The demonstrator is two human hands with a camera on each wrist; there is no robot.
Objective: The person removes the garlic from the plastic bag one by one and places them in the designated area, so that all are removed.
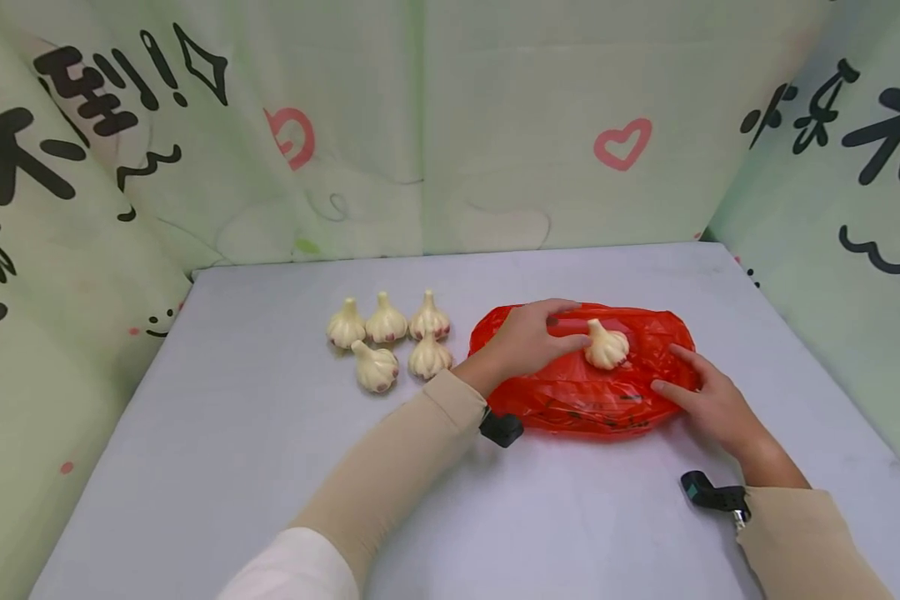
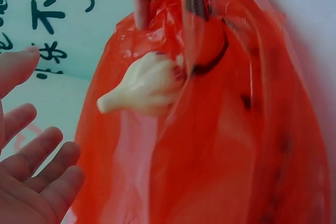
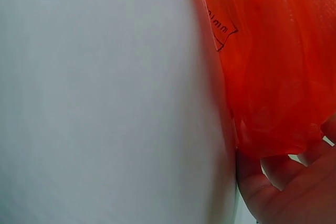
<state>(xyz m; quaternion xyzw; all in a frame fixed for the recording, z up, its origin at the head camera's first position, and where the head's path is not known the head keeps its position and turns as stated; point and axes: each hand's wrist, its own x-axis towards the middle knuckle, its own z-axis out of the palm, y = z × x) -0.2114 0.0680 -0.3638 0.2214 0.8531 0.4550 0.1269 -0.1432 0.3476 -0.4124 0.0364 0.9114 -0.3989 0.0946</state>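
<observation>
A red plastic bag [image 1: 570, 400] lies on the table, with one garlic bulb [image 1: 607, 345] on its upper side. In the left wrist view a fold of red plastic overlaps the root end of that garlic bulb [image 2: 147, 85], and its stem points toward my left hand [image 2: 37, 177]. My left hand [image 1: 528, 337] reaches over the bag's left part, fingers spread and holding nothing, fingertips close to the bulb. At the bag's right end, my right hand [image 1: 720, 408] holds the plastic edge between thumb and fingers. Its fingers [image 3: 257, 182] curl against the red film.
Left of the bag, several garlic bulbs [image 1: 375, 367] stand in two rows on the white table [image 1: 255, 467]; my left forearm passes in front of them. Printed curtains [image 1: 480, 167] rise behind the table and along both sides.
</observation>
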